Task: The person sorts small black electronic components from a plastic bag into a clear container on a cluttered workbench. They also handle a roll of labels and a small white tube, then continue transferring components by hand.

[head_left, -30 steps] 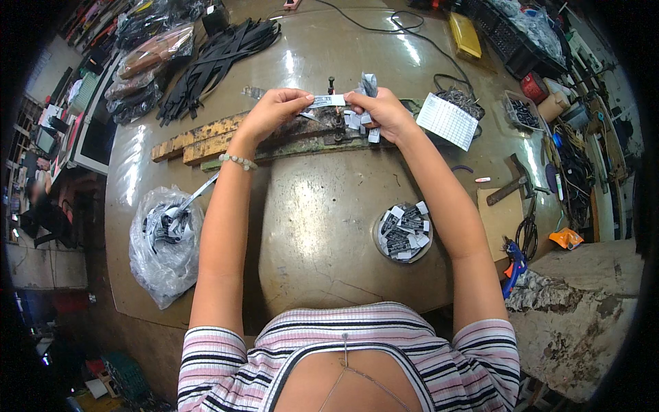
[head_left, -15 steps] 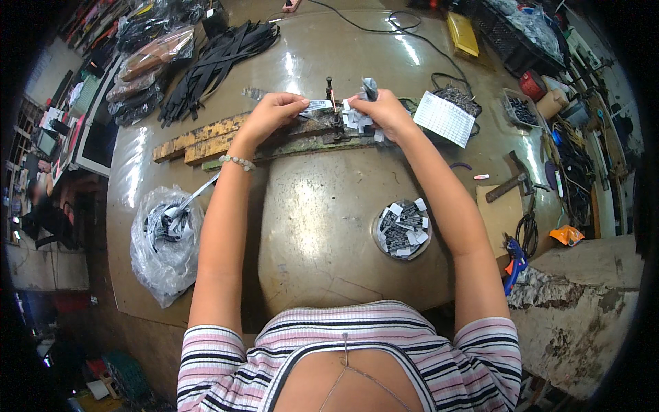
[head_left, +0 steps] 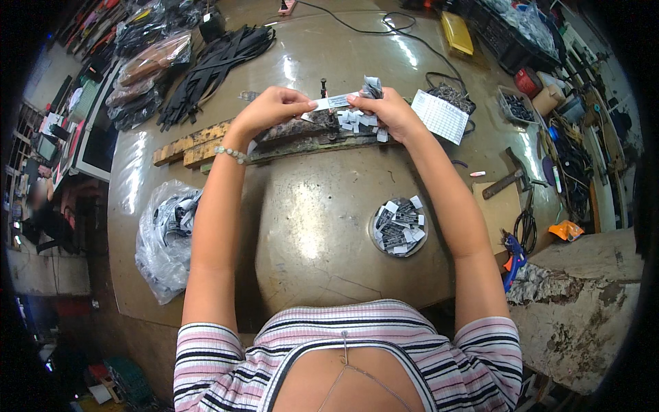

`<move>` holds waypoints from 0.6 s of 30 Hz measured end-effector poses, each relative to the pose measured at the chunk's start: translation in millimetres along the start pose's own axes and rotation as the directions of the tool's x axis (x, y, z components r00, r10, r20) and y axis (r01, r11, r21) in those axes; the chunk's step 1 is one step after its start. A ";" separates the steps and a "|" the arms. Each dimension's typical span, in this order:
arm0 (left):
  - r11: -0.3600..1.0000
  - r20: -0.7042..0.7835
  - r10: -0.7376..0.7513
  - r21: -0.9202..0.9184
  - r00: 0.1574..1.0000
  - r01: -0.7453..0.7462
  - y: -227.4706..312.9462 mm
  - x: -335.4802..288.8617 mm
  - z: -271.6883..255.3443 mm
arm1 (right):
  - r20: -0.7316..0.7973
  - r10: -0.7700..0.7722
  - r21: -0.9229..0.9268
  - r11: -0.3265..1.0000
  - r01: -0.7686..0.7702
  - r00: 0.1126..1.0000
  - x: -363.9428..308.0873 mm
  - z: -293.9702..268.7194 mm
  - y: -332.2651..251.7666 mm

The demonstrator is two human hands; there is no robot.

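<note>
Head camera, wide fisheye, looking steeply down from the wearer's head.
Close range: striped shirt (head_left: 343, 312) across lower centre, left forearm (head_left: 216, 237) and right forearm (head_left: 456, 202) running up to left hand (head_left: 271, 111) and right hand (head_left: 392, 115) at upper centre. Worktable (head_left: 319, 206) mid-frame, far part toward upper edge. Straight edges bow near rim; corners black.
</note>
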State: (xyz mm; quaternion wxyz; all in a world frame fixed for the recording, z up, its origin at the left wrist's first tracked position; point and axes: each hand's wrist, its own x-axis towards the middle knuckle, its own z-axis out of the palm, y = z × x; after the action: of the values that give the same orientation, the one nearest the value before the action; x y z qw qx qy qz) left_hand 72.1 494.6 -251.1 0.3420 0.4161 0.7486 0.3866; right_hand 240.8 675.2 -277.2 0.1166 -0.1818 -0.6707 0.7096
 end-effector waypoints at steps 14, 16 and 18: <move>0.987 -0.029 0.009 -0.161 1.000 -0.013 -34.0 18.2 -3.2 | -0.025 0.145 -0.016 0.989 -0.145 0.989 13.7 -18.9 14.1; 0.988 -0.027 0.003 -0.156 1.000 -0.007 -35.0 17.8 -2.4 | -0.001 0.123 -0.010 0.992 -0.123 0.992 14.2 -21.1 19.2; 0.985 -0.020 0.012 -0.170 1.000 -0.015 -35.3 17.8 -2.1 | 0.012 0.151 0.009 0.988 -0.151 0.988 15.6 -21.6 24.7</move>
State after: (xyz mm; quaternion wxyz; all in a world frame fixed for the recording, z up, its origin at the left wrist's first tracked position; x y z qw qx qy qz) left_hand 50.2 497.3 -284.0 0.3668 0.3867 0.7131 0.4555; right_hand 237.6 699.4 -304.1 0.0594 -0.2275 -0.6521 0.7208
